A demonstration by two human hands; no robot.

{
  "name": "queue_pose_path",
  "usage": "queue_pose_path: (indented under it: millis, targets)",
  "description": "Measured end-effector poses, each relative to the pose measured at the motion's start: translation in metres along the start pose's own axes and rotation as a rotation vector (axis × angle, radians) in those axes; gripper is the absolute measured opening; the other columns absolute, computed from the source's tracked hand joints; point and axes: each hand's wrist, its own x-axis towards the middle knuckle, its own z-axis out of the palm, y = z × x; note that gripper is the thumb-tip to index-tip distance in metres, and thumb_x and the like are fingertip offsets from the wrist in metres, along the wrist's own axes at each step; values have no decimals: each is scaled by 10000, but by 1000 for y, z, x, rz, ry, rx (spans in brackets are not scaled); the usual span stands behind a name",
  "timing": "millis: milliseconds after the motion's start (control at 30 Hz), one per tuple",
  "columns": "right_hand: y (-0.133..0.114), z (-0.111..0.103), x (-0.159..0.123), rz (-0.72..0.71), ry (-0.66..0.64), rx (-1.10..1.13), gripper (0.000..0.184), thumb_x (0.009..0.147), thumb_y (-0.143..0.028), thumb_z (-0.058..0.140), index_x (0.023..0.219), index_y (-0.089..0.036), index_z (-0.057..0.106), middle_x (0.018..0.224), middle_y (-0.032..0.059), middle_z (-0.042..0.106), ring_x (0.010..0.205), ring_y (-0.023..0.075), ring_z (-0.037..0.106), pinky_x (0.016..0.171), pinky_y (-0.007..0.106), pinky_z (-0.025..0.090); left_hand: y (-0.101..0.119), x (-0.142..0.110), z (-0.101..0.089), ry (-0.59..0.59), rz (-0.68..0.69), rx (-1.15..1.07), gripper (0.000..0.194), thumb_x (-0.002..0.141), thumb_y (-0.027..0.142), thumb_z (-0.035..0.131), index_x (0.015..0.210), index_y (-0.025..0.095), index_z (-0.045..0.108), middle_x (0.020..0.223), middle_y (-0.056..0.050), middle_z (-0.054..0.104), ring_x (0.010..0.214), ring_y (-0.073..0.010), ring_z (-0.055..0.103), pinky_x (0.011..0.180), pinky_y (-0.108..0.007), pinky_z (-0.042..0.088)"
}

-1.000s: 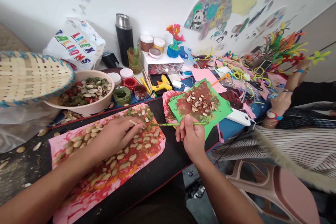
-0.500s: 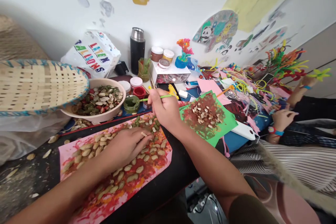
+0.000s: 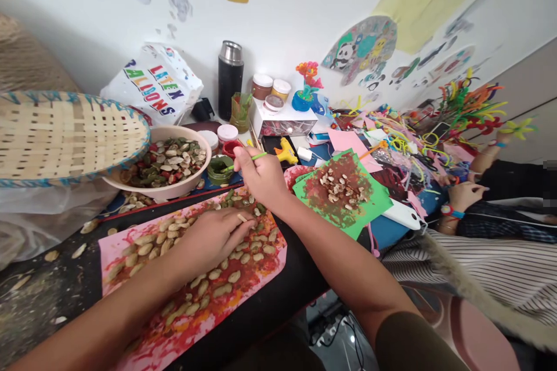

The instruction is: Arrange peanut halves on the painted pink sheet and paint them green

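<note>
In my right hand (image 3: 263,177) is a thin green-handled paintbrush (image 3: 256,156), its tip down in a jar of green paint (image 3: 220,170). My left hand (image 3: 220,235) rests low over a pink sheet (image 3: 261,287) smeared with red, orange and brown paint. Its fingers are closed on a small pale piece (image 3: 242,218) that looks like peanut shell; most of it is hidden. Rows of peanut shells (image 3: 223,290) lie on the sheet around this hand, and some near its fingertips are painted green.
A pink bowl of shells (image 3: 202,168) stands at left beneath a woven basket (image 3: 69,139). Behind are a black flask (image 3: 230,78) and a yellow glue gun (image 3: 286,152). A green sheet with shells (image 3: 374,203) lies right. Another person's hand (image 3: 465,194) is far right.
My right hand has shifted slightly left and the brush has tipped deeper into the green paint jar. My left hand keeps its place on the sheet. The view has moved a little.
</note>
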Motion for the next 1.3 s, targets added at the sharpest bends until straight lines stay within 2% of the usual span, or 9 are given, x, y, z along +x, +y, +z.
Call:
queue_pose_path:
  millis: [100,167,333,433,567,667,767,967,1300]
  targets:
    - [-1,3,2,-26,-50,-71,733,1238,-841,541,802,-274,699,722,-13,717,727,195,692,784,300,516,-2,0,1,2,5,20,542,1300,517,439,1089,268,872,1085,-85,948,939,-261,900,913,-373,715]
    - [-1,2,2,-41,-27,-65,737,1245,-838,519,812,-270,701,729,-11,723,737,194,701,796,299,525,-2,0,1,14,9,36,560,1302,527,427,1082,268,873,1084,-84,949,931,-259,900,905,-370,714]
    - [-8,-11,-12,17,99,113,773,1180,-957,495,847,-283,675,582,-58,586,572,172,638,642,280,510,-4,0,2,38,34,52,586,1308,546,400,1131,274,889,1105,-75,957,952,-262,914,925,-374,727]
    - [-18,-24,-32,88,204,261,794,1124,-1017,534,811,-293,625,502,-91,486,437,150,536,521,273,470,-4,0,1,31,29,46,598,1309,566,395,1147,273,891,1127,-78,963,969,-268,921,947,-381,734]
    - [-27,-45,-72,126,304,325,797,1085,-1008,653,743,-292,577,490,-99,440,375,131,495,423,257,411,-5,-1,-1,-8,-4,38,576,1297,579,414,1184,280,893,1193,-73,969,1050,-271,929,1009,-382,733]
    - [-28,-61,-105,137,341,321,815,1084,-968,718,682,-276,566,503,-83,455,383,124,528,426,247,420,-5,-1,-2,-32,-36,28,560,1286,585,428,1197,287,895,1242,-71,969,1114,-276,927,1058,-387,726]
    - [-23,-71,-134,186,380,317,822,1068,-961,757,665,-263,594,484,-91,420,364,120,516,406,237,371,-5,-1,-3,-60,-69,23,553,1271,597,438,1211,294,897,1265,-68,967,1136,-278,921,1097,-403,714]
    - [-8,-65,-162,278,373,325,839,1046,-1003,736,671,-262,611,479,-82,442,366,131,529,407,243,393,-5,0,-3,-59,-105,38,579,1252,629,434,1181,297,904,1247,-78,967,1144,-293,914,1092,-418,710]
    - [2,-62,-163,311,374,324,834,1057,-1010,704,681,-273,598,480,-85,436,375,135,527,417,253,401,2,1,-12,-35,-94,6,706,1249,759,401,1116,292,913,1204,-83,975,1102,-300,925,1050,-399,721]
